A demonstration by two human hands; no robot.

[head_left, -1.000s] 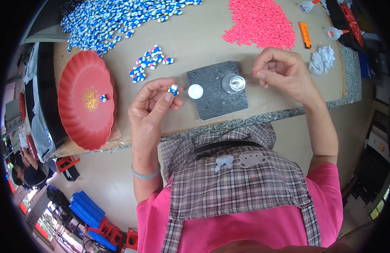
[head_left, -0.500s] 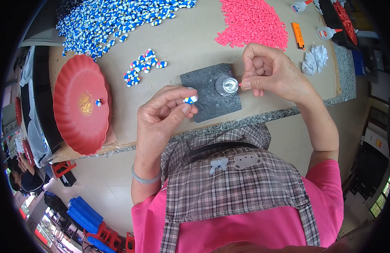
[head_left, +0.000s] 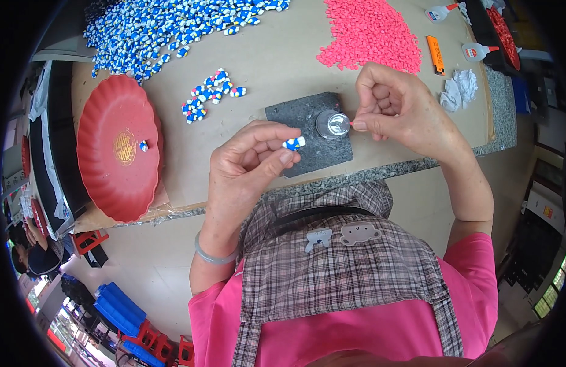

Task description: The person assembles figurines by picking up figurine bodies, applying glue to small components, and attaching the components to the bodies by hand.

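Between thumb and fingertips, my left hand (head_left: 249, 162) pinches a small blue-and-white figurine (head_left: 294, 144) with a touch of yellow, held over the left part of a dark stone slab (head_left: 301, 113). My right hand (head_left: 396, 110) is closed in a pinch on a tiny pink piece (head_left: 352, 123), which shows at the thumb tip. That piece is beside the rim of a small clear cup (head_left: 333, 125) standing on the slab; whether it touches the cup I cannot tell. What lies inside the cup is hard to make out.
A red scalloped tray (head_left: 90, 165) at the left holds one figurine. Farther off lie a small figurine group (head_left: 212, 95), a large blue-and-white pile (head_left: 166, 37) and a heap of pink pieces (head_left: 371, 33). An orange lighter (head_left: 436, 55), glue bottles (head_left: 477, 51) and crumpled tissue (head_left: 459, 90) sit at right.
My left hand has shifted right with the figurine, closer to the cup. My right hand stays by the cup, the pink piece now close to its rim. The whole view has shifted slightly.
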